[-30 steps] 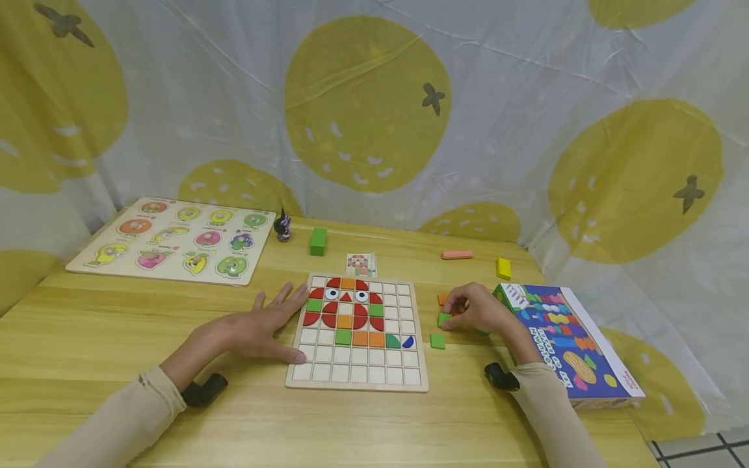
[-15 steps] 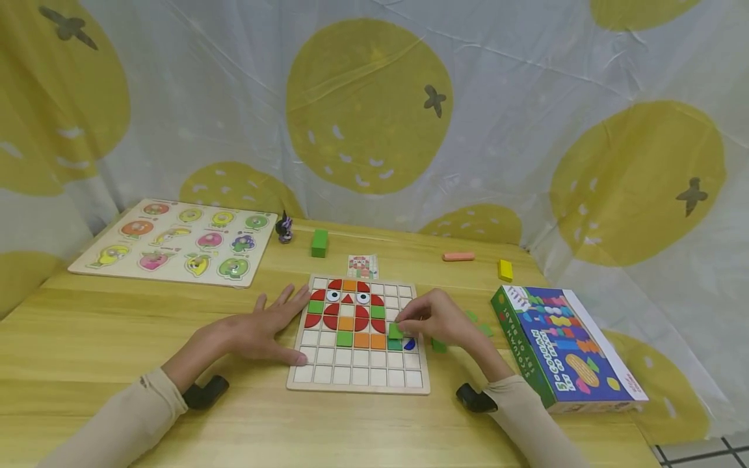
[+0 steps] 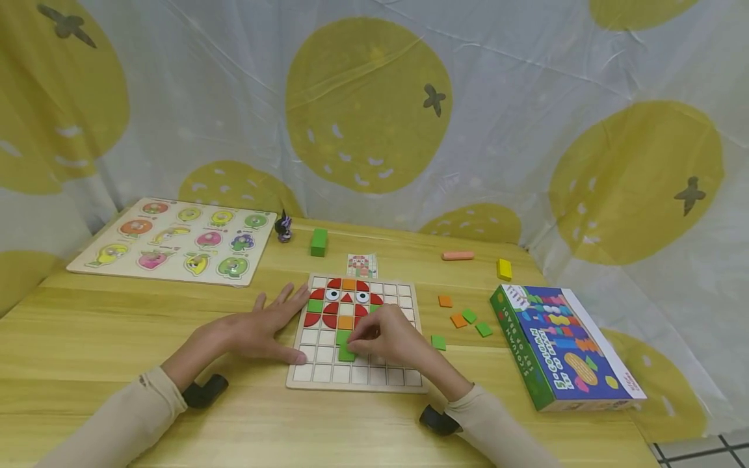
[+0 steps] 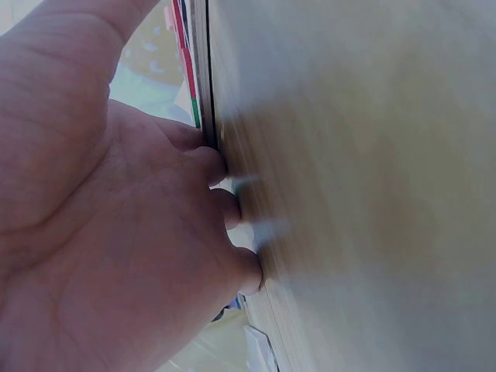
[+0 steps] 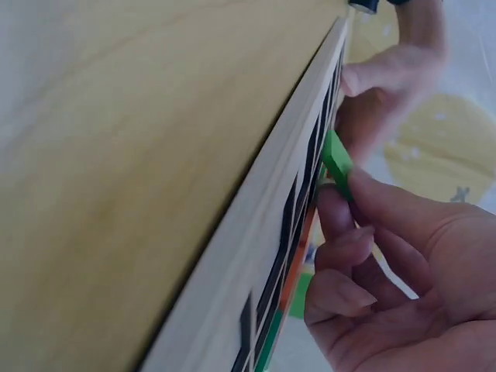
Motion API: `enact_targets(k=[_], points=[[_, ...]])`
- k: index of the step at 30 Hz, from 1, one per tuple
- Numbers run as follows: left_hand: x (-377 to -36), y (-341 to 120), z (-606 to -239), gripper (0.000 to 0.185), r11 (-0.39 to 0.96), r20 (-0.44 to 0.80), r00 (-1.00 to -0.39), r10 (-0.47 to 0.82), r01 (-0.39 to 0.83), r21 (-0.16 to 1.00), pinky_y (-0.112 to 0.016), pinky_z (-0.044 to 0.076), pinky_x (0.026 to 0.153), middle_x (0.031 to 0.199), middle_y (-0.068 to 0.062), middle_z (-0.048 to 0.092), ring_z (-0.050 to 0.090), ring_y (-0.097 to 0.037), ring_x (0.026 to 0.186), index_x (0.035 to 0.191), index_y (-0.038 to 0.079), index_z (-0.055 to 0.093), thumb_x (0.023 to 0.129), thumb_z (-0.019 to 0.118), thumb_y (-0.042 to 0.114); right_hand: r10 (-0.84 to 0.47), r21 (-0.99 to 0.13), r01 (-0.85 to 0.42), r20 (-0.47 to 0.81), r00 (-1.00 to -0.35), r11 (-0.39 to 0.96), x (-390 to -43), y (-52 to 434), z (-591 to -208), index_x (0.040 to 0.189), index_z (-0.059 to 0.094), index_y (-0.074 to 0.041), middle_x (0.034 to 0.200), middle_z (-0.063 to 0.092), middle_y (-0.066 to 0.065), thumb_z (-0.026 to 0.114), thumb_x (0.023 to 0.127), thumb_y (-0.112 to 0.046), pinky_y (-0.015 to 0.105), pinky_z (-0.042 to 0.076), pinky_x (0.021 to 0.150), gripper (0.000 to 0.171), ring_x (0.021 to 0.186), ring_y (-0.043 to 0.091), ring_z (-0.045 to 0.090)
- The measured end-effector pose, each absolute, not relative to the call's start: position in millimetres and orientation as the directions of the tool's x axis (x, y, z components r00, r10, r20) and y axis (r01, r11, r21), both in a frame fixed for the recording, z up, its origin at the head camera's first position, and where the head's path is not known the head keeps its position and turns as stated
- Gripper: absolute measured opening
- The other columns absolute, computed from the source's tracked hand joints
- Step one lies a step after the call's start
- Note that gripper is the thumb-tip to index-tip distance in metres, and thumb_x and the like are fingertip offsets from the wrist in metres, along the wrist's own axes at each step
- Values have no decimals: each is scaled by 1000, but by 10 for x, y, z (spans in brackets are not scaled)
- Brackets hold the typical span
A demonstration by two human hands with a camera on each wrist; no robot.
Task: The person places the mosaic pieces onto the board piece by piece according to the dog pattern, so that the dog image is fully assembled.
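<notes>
A wooden grid board (image 3: 351, 375) lies on the table, with red, orange and green tiles forming a face with two round eyes (image 3: 331, 295). My right hand (image 3: 389, 338) pinches a green square tile (image 3: 346, 353) between thumb and fingers, low over the board just below another green tile. The right wrist view shows this green tile (image 5: 336, 161) tilted at the board's surface. My left hand (image 3: 257, 331) rests along the board's left edge with fingers spread, thumb on its lower left corner. Behind the right hand, part of the tile row is hidden.
Several loose green and orange tiles (image 3: 458, 320) lie right of the board, before a purple box (image 3: 576, 351). Behind the board is a small picture card (image 3: 362, 265). A fruit puzzle (image 3: 175, 242), a small figurine (image 3: 283, 227) and a green block (image 3: 318, 242) stand farther back.
My right hand has taken a green tile from the loose pieces at the right and carried it left across the board to below the green tile. The left hand stays in place.
</notes>
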State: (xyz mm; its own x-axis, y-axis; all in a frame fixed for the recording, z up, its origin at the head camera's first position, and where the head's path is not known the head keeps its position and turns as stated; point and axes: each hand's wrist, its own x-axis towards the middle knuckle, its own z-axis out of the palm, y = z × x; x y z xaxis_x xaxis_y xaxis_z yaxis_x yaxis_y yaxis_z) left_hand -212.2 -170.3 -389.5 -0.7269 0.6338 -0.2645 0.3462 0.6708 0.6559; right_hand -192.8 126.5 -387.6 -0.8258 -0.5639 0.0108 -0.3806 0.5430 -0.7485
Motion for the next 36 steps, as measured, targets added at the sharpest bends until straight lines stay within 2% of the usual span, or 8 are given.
enact_targets(k=[7,27,36], points=[[-2112,-1701,-3878,121,671,-262,-727,635,351,653,-75,-15,124,180,-21,-6,-15,-47,164,173,2,3,95,80,53,-623,-704,-478,65,-779,525,-1917,1201,-3889,87,86,-10,79,74,-8,87,92,-7,19,50,62,5,69,2,60],[-2123,-1704,-3885,122,672,-264,-727,634,349,653,-74,-16,124,180,-23,-5,-15,-48,164,172,1,4,93,82,53,-643,-698,-476,29,-765,535,-1937,1237,-3872,93,86,-7,83,74,-8,88,91,-7,20,51,65,3,73,4,60],[-2115,-1704,-3881,123,668,-257,-729,634,349,657,-75,-16,123,180,-24,-5,-15,-48,163,172,1,4,93,82,52,-651,-670,-533,96,-753,517,-2067,1424,-3810,94,86,-10,85,76,-9,86,93,-11,21,51,65,1,72,3,58]])
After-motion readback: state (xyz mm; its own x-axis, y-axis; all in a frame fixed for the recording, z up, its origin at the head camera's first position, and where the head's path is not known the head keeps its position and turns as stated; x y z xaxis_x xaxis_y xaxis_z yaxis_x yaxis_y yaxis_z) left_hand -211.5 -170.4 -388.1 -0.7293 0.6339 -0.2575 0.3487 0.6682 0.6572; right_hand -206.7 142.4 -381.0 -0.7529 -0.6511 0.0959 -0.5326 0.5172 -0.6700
